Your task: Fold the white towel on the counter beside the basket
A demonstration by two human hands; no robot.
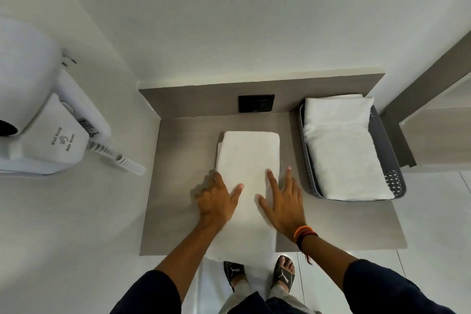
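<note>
A white towel point(248, 155) lies folded into a long narrow strip down the middle of the grey counter point(178, 186), its near end hanging over the front edge. My left hand point(218, 200) rests flat at the towel's left edge, fingers spread. On the towel's right side lies my right hand point(283, 201), also flat, with its fingers apart and a thread bracelet at the wrist. Neither hand grips the cloth. To the right stands a grey perforated basket point(393, 176) that holds folded white towels point(341, 150).
A white wall-hung hair dryer point(46, 120) with a coiled cord juts out from the left wall. A black socket plate point(256, 103) sits on the counter's back panel. A wooden ledge point(433, 120) rises right of the basket. My sandalled feet show below the counter edge.
</note>
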